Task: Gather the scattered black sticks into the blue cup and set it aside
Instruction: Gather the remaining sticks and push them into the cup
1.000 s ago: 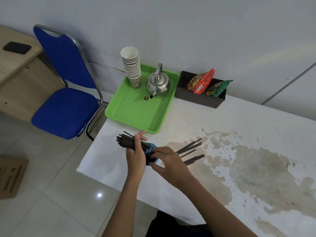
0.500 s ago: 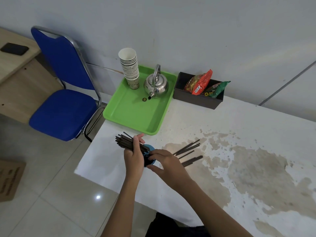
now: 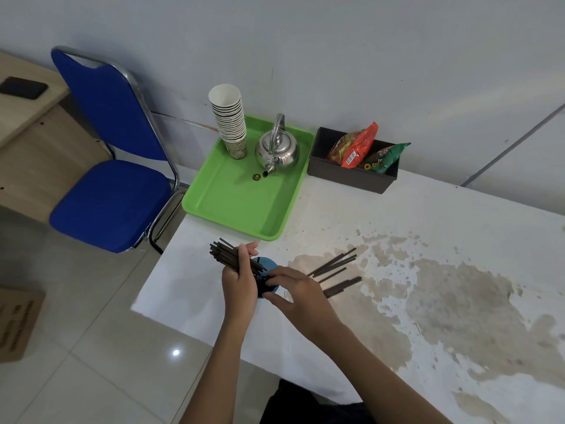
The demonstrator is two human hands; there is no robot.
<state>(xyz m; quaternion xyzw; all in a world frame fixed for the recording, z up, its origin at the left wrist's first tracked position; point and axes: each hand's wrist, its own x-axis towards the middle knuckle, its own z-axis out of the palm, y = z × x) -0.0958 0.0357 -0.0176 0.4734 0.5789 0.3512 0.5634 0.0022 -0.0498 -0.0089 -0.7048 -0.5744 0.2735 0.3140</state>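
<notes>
Leftmost, phone: dark phone lies flat on a wooden desk at the frame's edge.
Chair: blue chair with a chrome frame stands on the tiled floor, between the desk and the table.
Box: cardboard box on the floor, lower left.
Left hand: left hand has its grip curled round a bundle of black sticks; the bundle's free ends fan up and to the left, and its lower ends run down into the blue cup.
Blue cup: sits near the table's left edge, between the two hands; mostly hidden, only part of the rim and wall shows.
Right hand: right hand has its grip narrow, thumb and fingers closed against the cup's near side.
Tray: green tray on the table's far left corner carries a stack of paper cups and a steel kettle, spout toward the camera.
Loose sticks: several loose sticks lie flat on the stained tabletop, just right of the right hand.
Bin: dark bin against the wall holds a red snack packet and a green snack packet.
</notes>
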